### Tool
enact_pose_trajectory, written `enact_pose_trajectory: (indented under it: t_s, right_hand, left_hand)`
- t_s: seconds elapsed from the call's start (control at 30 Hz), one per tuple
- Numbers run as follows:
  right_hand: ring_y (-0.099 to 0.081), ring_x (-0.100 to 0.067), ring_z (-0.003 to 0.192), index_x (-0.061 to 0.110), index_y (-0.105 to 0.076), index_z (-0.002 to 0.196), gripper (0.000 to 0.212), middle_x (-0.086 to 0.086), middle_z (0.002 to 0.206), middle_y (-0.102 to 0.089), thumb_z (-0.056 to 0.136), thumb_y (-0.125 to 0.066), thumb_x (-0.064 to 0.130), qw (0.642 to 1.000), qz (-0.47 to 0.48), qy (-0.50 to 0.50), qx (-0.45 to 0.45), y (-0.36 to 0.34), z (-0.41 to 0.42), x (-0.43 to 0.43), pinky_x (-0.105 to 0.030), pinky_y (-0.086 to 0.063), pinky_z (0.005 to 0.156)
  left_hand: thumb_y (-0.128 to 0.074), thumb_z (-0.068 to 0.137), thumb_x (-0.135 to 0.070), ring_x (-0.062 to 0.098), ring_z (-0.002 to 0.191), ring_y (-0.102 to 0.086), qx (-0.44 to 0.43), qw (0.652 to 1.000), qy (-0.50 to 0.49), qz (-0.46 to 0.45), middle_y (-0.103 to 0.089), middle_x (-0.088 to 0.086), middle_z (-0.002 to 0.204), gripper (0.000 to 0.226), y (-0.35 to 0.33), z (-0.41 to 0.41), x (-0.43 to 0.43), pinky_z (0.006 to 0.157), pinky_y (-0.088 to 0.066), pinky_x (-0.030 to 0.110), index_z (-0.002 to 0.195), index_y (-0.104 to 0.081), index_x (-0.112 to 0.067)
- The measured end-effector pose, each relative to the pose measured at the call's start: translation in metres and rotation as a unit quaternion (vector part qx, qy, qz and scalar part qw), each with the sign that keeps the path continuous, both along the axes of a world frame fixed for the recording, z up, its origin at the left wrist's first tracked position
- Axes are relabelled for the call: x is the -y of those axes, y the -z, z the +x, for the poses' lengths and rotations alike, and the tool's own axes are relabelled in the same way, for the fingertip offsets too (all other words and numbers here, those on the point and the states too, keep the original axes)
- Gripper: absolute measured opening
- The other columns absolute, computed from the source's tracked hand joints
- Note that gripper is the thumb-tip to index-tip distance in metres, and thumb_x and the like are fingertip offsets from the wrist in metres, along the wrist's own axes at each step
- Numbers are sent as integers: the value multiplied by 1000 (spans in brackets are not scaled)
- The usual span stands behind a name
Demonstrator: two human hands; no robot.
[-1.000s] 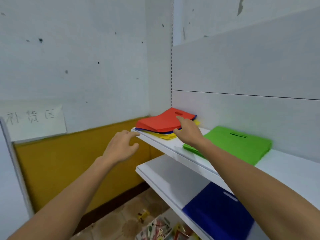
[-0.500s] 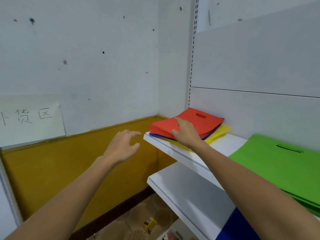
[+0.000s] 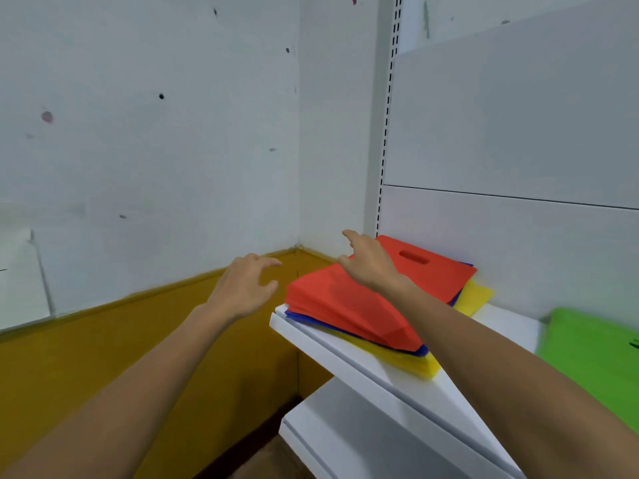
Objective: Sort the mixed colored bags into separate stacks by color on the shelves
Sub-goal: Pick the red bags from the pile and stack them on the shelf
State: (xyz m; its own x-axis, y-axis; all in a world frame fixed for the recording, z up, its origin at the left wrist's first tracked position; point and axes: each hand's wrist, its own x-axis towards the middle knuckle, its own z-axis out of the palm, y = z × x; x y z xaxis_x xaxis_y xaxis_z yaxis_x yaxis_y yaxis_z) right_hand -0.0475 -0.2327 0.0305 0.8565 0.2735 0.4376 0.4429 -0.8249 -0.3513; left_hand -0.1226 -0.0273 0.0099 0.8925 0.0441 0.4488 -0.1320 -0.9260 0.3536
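Observation:
A mixed stack lies at the left end of the upper white shelf (image 3: pixel 332 347): red bags (image 3: pixel 349 305) on top, blue bags (image 3: pixel 304 317) under them, yellow bags (image 3: pixel 473 295) at the bottom. My right hand (image 3: pixel 368 262) hovers over the red bags' far left part with fingers spread and holds nothing. My left hand (image 3: pixel 245 286) floats left of the shelf end, fingers loosely curved, holding nothing. A green bag stack (image 3: pixel 594 350) lies further right on the same shelf.
A lower white shelf (image 3: pixel 363 440) juts out beneath. The white wall with a mustard lower band (image 3: pixel 103 347) runs close on the left, meeting the shelf upright (image 3: pixel 385 133) in the corner.
The view has swung left and closer to the mixed stack. My right hand has lifted from the red bags' near edge and moved to their far left side. My left hand has come nearer the shelf end.

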Motion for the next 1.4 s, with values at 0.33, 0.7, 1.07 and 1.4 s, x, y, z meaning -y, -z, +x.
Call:
enact_pose_trajectory:
  t_s: [0.33,0.7,1.07,1.4]
  right_hand:
    - [-44,-33,123,10,-36,141,54,-19,130,-50,90,-51,22,977,30,212,-19,-3,48,78,-39,-37,103]
    - [-46,-30,123,10,-40,138,52,-16,131,-52,88,-51,21,905,82,416,-30,17,15,79,-37,-39,100]
    - [-48,-36,121,3,-49,126,46,-19,131,-48,95,-45,38,812,52,565,-133,60,12,34,-40,-40,97]
    - [-52,-33,110,2,-46,112,32,-14,117,-52,95,-49,29,804,37,593,-9,75,14,29,-39,-43,81]
  left_hand:
    - [-61,83,-17,26,114,-54,-5,986,168,-6,-59,10,124,40,14,139,15,100,-41,35,123,-59,-15]
    - [-44,94,-36,34,122,-47,-55,966,251,8,-53,17,130,50,38,220,23,101,-38,41,137,-39,-11]
    - [-47,91,-41,32,115,-48,-65,966,235,85,-55,15,124,45,57,217,43,96,-39,37,121,-53,-7]
    - [-44,95,-40,32,108,-53,-19,974,222,45,-61,15,114,42,60,211,44,86,-41,37,114,-52,-3]
